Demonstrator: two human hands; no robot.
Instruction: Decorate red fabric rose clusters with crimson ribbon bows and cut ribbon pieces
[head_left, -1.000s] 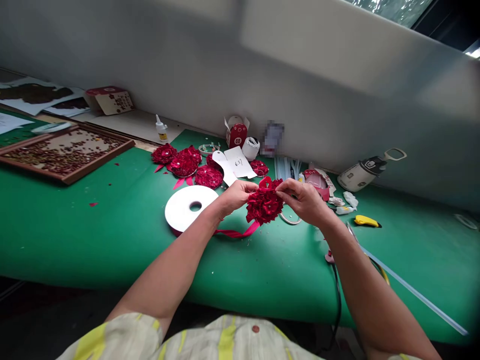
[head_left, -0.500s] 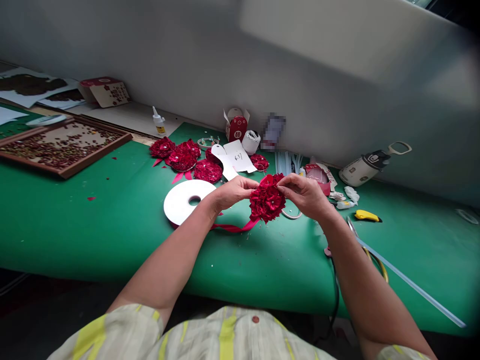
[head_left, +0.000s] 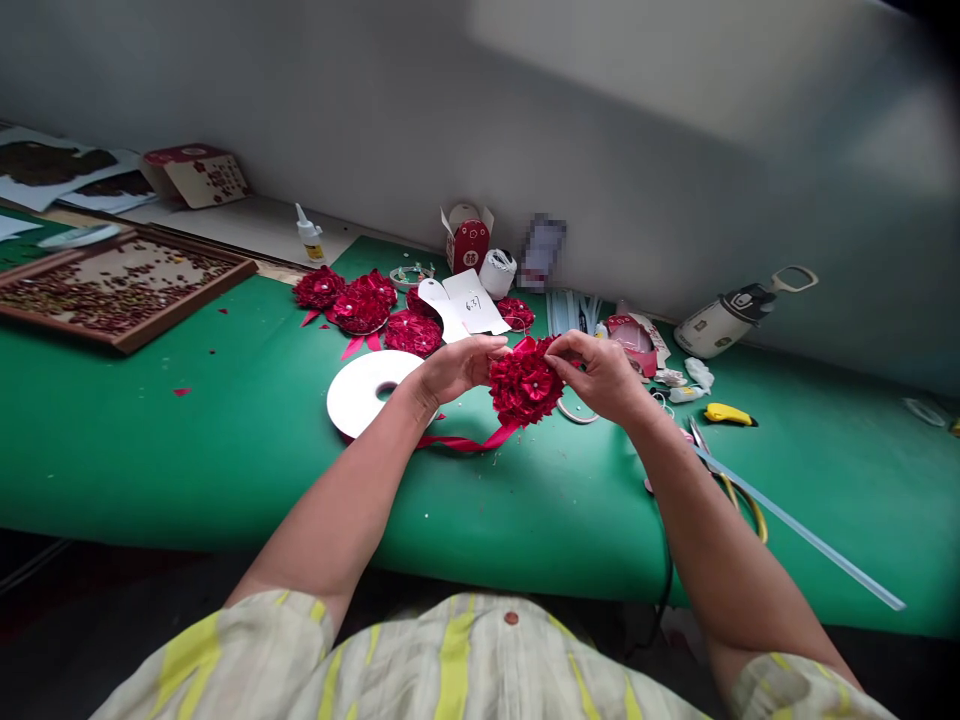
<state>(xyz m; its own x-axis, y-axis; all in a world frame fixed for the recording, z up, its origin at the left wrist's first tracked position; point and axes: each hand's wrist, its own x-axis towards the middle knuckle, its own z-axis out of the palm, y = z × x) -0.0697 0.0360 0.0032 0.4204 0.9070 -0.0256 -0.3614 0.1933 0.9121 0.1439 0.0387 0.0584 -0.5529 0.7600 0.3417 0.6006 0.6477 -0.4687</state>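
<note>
Both hands hold a red ribbon flower with a small pearl-like bead at its centre, above the table. My left hand grips its left edge, the fingertips partly hidden behind the petals. With thumb and forefinger pinched, my right hand holds the upper right edge. From the flower's underside a red ribbon runs left to a white ribbon spool, which lies under my left wrist. Several finished-looking red flowers lie behind the spool, next to a white paper tag with handwriting.
On the green table at right lie a yellow cutter, scissors, a clear stick and a bottle. A wooden tray sits left. A glue bottle and red box stand behind.
The flower has shifted slightly left and up in the picture, its face turned a little. My left fingers have opened out somewhat along its edge; the right hand keeps its pinch.
</note>
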